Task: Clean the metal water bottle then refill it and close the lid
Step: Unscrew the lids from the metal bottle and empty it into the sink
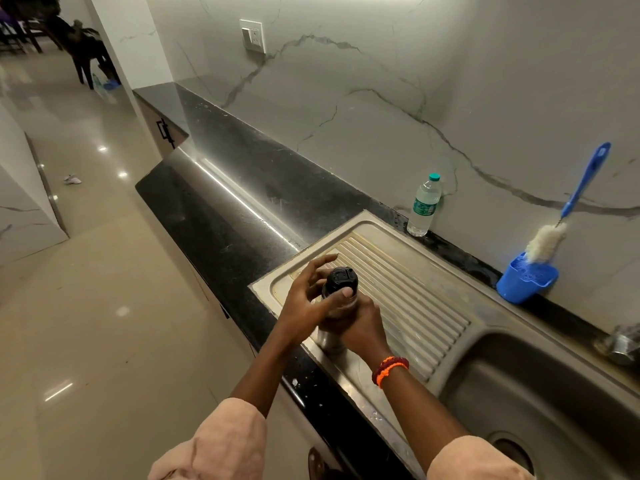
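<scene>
Beside the sink basin (540, 386), on the ribbed steel drainboard (412, 296), our metal water bottle (330, 336) stands upright, its black plastic lid (341, 277) on. Our right hand (362, 327) is wrapped round the smooth steel body; our left hand (304, 299) has its fingers (320, 268) curled at the lid. We cannot tell whether the lid is coming off or going on, so progress is unclear. Beyond the basin, a fluffy white bottle brush (550, 239) stands in a blue plastic cup (526, 282), looking dry; a clear plastic bottle (424, 206) stands behind the drainboard.
</scene>
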